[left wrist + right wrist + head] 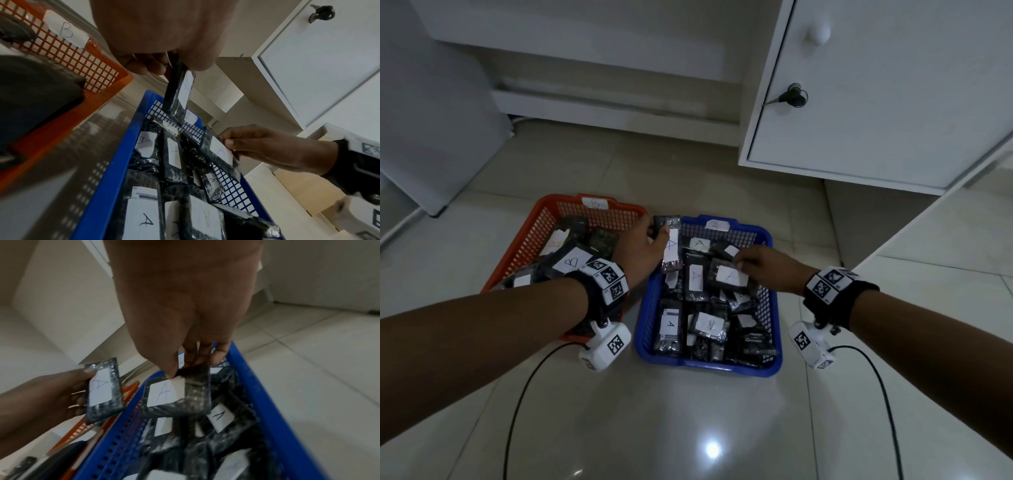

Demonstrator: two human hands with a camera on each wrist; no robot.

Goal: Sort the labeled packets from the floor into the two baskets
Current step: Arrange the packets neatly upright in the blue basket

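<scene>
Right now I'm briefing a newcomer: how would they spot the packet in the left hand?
Find the blue basket right of the orange basket. At its far left corner, the left hand holds a dark packet upright. Unlike its flat neighbours, it hangs in the air.

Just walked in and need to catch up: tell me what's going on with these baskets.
A person is sorting black plastic-wrapped packets with white paper labels into two mesh baskets on the tiled floor. The left hand holds an A-labelled packet above the far corner of the blue plastic basket tagged A. The right hand pinches another A-labelled packet over that same basket, which already holds many A packets. The orange plastic basket tagged B holds B packets.
</scene>
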